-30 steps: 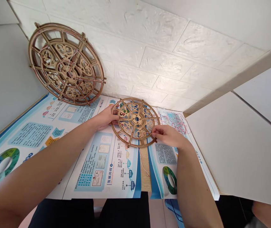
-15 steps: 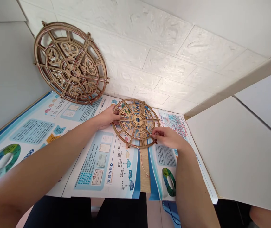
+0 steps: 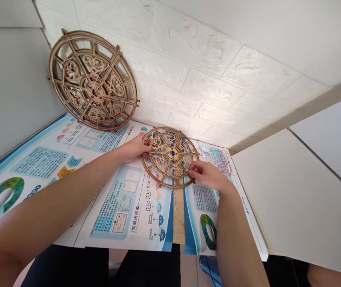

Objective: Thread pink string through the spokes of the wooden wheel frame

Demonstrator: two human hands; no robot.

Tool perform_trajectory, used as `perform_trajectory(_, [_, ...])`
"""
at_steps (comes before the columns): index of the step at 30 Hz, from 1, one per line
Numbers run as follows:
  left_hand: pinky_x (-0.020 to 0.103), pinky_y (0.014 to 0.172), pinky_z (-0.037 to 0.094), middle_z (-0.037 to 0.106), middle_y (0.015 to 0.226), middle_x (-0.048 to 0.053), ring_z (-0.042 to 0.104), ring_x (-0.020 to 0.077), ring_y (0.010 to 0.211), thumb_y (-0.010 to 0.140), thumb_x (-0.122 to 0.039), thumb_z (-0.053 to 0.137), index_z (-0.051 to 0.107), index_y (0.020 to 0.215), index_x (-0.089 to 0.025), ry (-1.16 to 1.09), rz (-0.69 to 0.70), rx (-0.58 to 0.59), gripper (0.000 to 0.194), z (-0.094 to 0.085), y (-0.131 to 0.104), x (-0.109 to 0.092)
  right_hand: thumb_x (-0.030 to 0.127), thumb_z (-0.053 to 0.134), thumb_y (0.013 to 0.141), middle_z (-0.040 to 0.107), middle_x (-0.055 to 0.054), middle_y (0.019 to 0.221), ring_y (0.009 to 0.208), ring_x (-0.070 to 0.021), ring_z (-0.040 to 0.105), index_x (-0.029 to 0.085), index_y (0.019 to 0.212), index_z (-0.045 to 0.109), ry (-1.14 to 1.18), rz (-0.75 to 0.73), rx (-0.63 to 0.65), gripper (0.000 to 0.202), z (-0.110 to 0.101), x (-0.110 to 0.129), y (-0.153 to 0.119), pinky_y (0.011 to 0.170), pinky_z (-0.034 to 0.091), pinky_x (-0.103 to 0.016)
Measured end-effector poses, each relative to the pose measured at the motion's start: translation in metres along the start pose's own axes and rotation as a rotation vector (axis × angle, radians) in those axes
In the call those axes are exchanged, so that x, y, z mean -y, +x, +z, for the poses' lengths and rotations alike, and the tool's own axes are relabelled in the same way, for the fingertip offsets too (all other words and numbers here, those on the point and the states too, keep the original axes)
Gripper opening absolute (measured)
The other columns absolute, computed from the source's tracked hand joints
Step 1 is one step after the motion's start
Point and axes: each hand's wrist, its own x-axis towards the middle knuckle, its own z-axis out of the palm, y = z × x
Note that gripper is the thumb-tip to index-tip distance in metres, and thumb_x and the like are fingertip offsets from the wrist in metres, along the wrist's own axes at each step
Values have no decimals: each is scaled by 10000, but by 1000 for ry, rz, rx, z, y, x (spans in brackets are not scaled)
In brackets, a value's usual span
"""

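A round openwork wooden wheel (image 3: 176, 156) with spokes and scroll cut-outs stands tilted over the table. My left hand (image 3: 135, 148) grips its left rim, the thumb in front and the fingers partly behind. At the wheel's lower right, my right hand (image 3: 205, 174) has its fingers pinched on a thin wire that runs across the lower part of the wheel. A loose length of the wire (image 3: 175, 203) dangles from the bottom rim towards the table's front edge. The right fingertips hide the exact point of the pinch.
Larger wooden wheels (image 3: 97, 91), wired and stacked, lean on the white brick-pattern wall (image 3: 209, 93) at back left. Tangled red wires (image 3: 221, 161) lie at the right. Printed posters (image 3: 77, 167) cover the wooden table. A white panel (image 3: 296, 195) borders the right side.
The view has shifted slightly. Both hands keep their holds on the wheel and the wire, with little visible movement between them.
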Motion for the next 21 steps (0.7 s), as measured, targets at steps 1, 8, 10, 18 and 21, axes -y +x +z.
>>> perform_trajectory(1, [315, 671, 566, 680, 945, 62, 687, 201, 805, 608, -147, 902, 524, 1114, -184, 0, 2, 4, 633, 0, 0, 0, 312, 580, 841, 584, 21, 614, 564, -136, 544, 191, 775, 565, -4, -10, -9, 139, 0, -1, 0, 512, 360, -241])
perform_trajectory(8, [292, 605, 524, 687, 934, 68, 677, 202, 767, 591, -153, 919, 537, 1117, -197, 2, 9, -11, 652, -4, 3, 4, 304, 572, 839, 564, 33, 609, 559, -134, 527, 195, 821, 595, 8, -37, -2, 113, 0, 0, 0, 521, 358, -248])
perform_trajectory(10, [303, 614, 527, 691, 937, 73, 680, 211, 778, 580, -153, 924, 540, 1115, -196, 6, 6, -8, 660, -5, 3, 4, 298, 577, 834, 560, 35, 611, 559, -133, 525, 195, 815, 594, 28, -44, 3, 106, 1, 0, -1, 523, 358, -250])
perform_trajectory(18, [289, 595, 513, 685, 928, 57, 672, 195, 757, 568, -145, 921, 523, 1112, -194, 32, -14, -35, 676, -5, 3, 4, 288, 599, 812, 545, 42, 597, 559, -127, 506, 192, 791, 596, 35, -17, 14, 98, -1, -1, -1, 524, 352, -251])
perform_trajectory(21, [269, 571, 495, 683, 954, 61, 667, 186, 751, 580, -145, 914, 504, 1118, -195, 27, -22, -36, 678, -4, 3, 3, 285, 604, 804, 544, 44, 585, 553, -128, 504, 190, 792, 596, 38, -11, 6, 97, 0, -1, 0, 525, 349, -252])
